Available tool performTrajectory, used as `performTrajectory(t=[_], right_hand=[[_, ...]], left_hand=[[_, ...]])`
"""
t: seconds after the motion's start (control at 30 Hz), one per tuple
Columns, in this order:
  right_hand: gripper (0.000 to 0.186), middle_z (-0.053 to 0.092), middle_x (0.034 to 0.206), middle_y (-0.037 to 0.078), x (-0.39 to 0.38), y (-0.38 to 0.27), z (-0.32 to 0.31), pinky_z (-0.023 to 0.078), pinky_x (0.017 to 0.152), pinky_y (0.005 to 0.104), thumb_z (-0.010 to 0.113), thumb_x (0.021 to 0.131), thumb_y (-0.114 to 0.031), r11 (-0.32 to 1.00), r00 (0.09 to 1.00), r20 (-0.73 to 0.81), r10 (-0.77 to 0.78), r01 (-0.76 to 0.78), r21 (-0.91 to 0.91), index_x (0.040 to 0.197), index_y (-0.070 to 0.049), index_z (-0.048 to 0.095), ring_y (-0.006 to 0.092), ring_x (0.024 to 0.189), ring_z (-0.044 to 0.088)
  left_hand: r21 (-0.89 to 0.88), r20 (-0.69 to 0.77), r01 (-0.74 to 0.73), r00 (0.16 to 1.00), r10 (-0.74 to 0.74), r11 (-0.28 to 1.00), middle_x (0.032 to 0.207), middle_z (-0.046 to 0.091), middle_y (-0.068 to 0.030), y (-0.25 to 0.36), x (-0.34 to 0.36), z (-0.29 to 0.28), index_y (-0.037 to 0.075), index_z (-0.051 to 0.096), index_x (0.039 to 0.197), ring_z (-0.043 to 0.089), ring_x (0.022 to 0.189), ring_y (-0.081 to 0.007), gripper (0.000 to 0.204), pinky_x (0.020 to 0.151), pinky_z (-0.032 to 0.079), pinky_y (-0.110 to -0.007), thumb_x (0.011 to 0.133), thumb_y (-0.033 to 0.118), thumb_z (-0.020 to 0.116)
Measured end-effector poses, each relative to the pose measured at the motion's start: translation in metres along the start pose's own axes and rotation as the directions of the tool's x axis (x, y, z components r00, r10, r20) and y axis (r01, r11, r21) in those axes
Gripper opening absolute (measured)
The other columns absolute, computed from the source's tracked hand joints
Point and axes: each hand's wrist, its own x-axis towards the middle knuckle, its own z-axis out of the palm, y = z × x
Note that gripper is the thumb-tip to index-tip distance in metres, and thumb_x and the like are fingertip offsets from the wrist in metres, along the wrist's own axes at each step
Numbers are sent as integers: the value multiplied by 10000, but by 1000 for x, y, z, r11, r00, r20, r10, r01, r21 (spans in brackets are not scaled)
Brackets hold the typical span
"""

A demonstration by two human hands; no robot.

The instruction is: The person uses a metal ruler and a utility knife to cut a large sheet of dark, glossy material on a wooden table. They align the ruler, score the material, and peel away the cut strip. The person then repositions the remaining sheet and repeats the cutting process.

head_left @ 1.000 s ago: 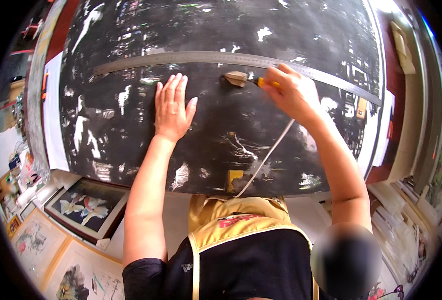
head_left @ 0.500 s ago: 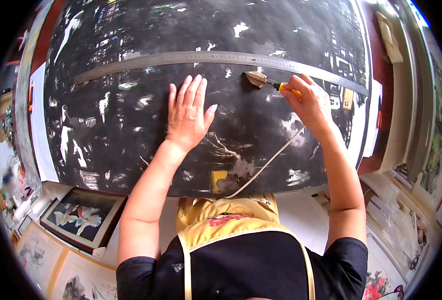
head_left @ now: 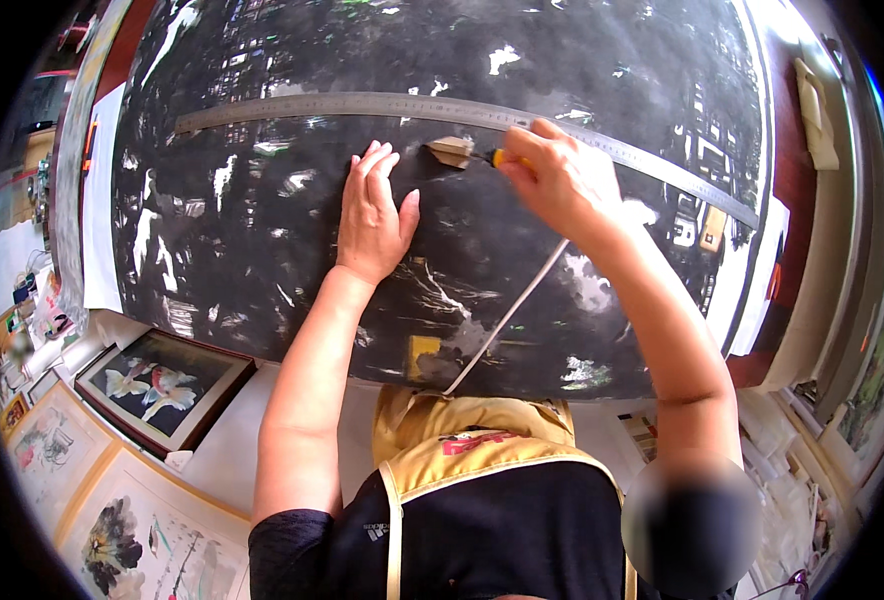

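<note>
Wedge-headed tool (head_left: 450,152), its tapered brownish head joined to a yellow grip by a dark neck, is in the upper middle of the frame, over the dark sheet and just below the ruler.

At lower left, a framed picture (head_left: 167,392) of pale, flowing fish leans in a dark frame with smooth mouldings. A matte, blackish painted sheet (head_left: 292,235), flecked with streaky white patches, fills the upper frame, and a long, thin metal ruler (head_left: 312,104) crosses it from upper left to right, bowed by the lens.

Left of centre, the left hand (head_left: 377,220) lies palm down on the sheet, its fingers straight and close together, the thumb angled out. Right of it, the right hand (head_left: 560,180) has its fingers curled around the yellow grip, thumb side toward the head; its fingertips are partly hidden. Below it, a slim white cord (head_left: 512,315) slants to the sheet's near edge.
</note>
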Motion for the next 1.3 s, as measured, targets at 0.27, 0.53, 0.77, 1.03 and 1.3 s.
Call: performTrajectory(t=[0.27, 0.53, 0.77, 1.03, 1.3], right_hand=[[135, 605, 889, 62, -69, 59, -22, 541, 657, 433, 704, 933, -243, 990, 988, -67, 138, -139, -11, 935, -137, 621, 324, 776, 674], [146, 615, 893, 72, -100, 90, -36, 541, 659, 429, 723, 928, -223, 979, 975, -113, 190, -196, -50, 948, -111, 630, 313, 794, 683], [129, 616, 896, 70, -114, 100, -38, 539, 644, 426, 714, 935, -228, 964, 963, -95, 253, -260, -62, 947, -125, 638, 310, 793, 687], [133, 611, 883, 58, -154, 131, -51, 534, 647, 430, 704, 941, -239, 943, 934, -169, 315, -329, -60, 947, -128, 630, 307, 788, 691], [126, 630, 894, 48, -178, 167, -66, 537, 647, 442, 708, 932, -237, 943, 931, -175, 319, -330, -34, 943, -139, 629, 307, 792, 692]], left_hand=[[128, 165, -48, 986, 27, 991, 1527, 484, -102, 39, 13, 3, 84, 496, 1487, 386, 1476, -302, 540, 1245, 222, -530, 990, 267, 599], [208, 219, -79, 975, 32, 975, 1588, 422, -56, 54, 14, 25, 207, 444, 1556, 347, 1497, -292, 633, 1240, 197, -582, 975, 374, 633], [253, 248, -102, 968, 37, 962, 1592, 400, -41, 57, 16, 25, 295, 457, 1546, 341, 1494, -294, 591, 1235, 203, -596, 983, 383, 613], [231, 224, -103, 973, 50, 967, 1610, 381, -93, 83, 22, 36, 172, 437, 1555, 288, 1524, -323, 593, 1239, 155, -597, 1012, 363, 576], [128, 328, -153, 939, 104, 980, 1651, 343, -51, 154, 34, 84, 211, 397, 1583, 271, 1545, -279, 658, 1248, 148, -598, 987, 384, 615]])
